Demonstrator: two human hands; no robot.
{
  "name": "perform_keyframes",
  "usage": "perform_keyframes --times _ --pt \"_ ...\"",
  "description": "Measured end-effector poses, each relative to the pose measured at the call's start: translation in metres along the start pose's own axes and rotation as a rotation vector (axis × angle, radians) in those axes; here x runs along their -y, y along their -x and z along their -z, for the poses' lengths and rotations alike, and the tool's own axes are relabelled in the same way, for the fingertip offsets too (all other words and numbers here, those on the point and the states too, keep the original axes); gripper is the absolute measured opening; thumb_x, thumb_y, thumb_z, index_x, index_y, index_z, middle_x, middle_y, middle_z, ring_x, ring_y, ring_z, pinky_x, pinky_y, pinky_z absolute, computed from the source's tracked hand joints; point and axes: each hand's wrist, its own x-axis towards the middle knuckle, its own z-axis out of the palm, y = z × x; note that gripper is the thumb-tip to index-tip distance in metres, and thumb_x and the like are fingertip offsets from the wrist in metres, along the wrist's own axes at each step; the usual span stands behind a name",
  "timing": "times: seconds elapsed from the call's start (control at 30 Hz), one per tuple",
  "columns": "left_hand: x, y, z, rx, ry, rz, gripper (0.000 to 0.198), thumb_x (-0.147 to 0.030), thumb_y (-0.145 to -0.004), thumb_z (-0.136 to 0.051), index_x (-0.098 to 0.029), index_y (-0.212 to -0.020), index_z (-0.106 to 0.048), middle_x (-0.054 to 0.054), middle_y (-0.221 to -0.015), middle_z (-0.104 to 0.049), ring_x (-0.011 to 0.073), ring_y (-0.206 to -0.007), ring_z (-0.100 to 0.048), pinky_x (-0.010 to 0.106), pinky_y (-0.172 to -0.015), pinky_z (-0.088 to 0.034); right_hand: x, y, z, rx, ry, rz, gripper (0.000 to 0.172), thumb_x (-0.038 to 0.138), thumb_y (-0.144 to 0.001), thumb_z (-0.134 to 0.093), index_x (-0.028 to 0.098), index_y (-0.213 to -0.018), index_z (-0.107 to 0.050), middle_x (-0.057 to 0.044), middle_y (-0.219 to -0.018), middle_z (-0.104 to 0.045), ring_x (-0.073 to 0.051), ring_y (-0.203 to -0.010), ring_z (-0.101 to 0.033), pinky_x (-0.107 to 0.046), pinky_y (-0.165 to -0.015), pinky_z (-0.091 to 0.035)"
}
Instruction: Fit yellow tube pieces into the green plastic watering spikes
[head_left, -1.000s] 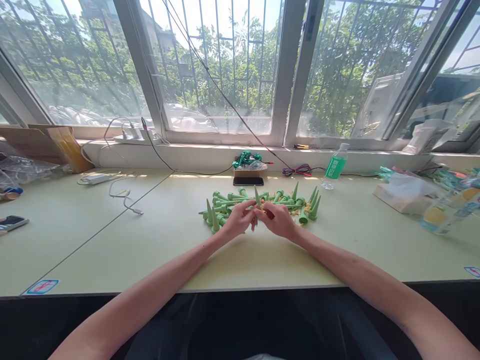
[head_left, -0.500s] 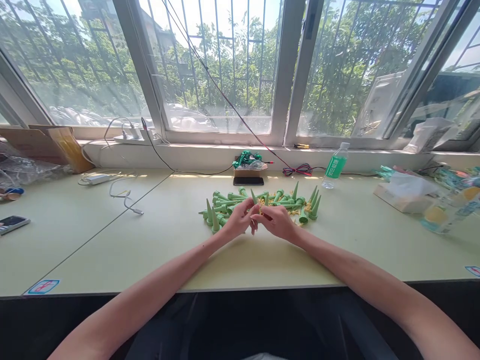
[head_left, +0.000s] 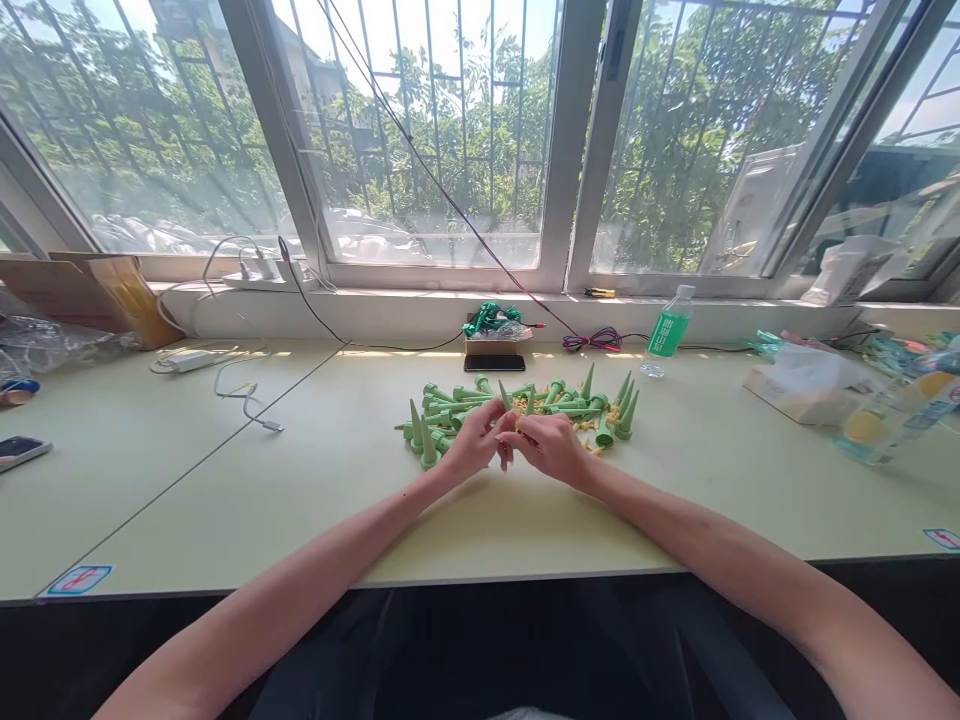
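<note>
Several green cone-shaped spikes (head_left: 427, 443) lie and stand in a heap on the pale table, with small yellow pieces (head_left: 586, 427) scattered among them. At the front of the heap my left hand (head_left: 481, 438) has its fingers bent together around something small that I cannot make out. My right hand (head_left: 551, 443) meets it from the right, thumb and fingertips pinched on something too small to name. The fingertips of both hands are nearly touching. Green tips rise just behind the fingers.
Behind the heap are a black phone (head_left: 494, 363) and a small box (head_left: 495, 345) of green items. A bottle (head_left: 667, 332) stands right of them. A tissue box (head_left: 802, 385) is at the right, white cables (head_left: 251, 405) at the left, and the table edge (head_left: 525, 580) is in front.
The view has shifted slightly. Both hands stay together at the same place, with only a small movement of the right fingers.
</note>
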Motion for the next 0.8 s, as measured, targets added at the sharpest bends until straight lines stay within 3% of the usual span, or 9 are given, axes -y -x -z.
perform_keyframes --times 0.33,0.53,0.8 --pt "0.0007 -0.0024 -0.0006 -0.012 0.069 -0.021 0.041 -0.057 -0.089 -0.044 -0.018 -0.076 -0.042 -0.006 -0.049 -0.05 0.0113 -0.038 -0.056 0.018 -0.03 -0.038 0.0081 -0.0054 0.001 -0.012 -0.025 0.039 0.048 0.045 -0.096 -0.046 0.018 -0.056 -0.045 0.003 -0.047 -0.047 -0.007 -0.043 -0.037 -0.022 -0.048 -0.024" --pt "-0.0012 -0.0018 -0.0015 -0.024 0.023 -0.007 0.042 -0.058 -0.088 -0.044 -0.018 -0.078 -0.045 -0.006 -0.047 -0.049 0.0104 -0.036 -0.054 0.017 -0.029 -0.036 0.0069 -0.0032 -0.0014 -0.014 -0.005 0.015 0.05 0.048 -0.095 -0.044 0.018 -0.055 -0.042 0.003 -0.046 -0.046 -0.007 -0.042 -0.036 -0.022 -0.048 -0.024" --pt "-0.0012 -0.0014 -0.0017 -0.091 -0.09 0.001 0.041 -0.056 -0.089 -0.045 -0.019 -0.072 -0.042 -0.008 -0.044 -0.042 0.006 -0.031 -0.044 0.015 -0.028 -0.026 0.0067 -0.0024 -0.0045 -0.026 -0.011 -0.034 0.05 0.049 -0.096 -0.042 0.019 -0.056 -0.039 0.004 -0.045 -0.042 -0.007 -0.041 -0.032 -0.022 -0.046 -0.023"
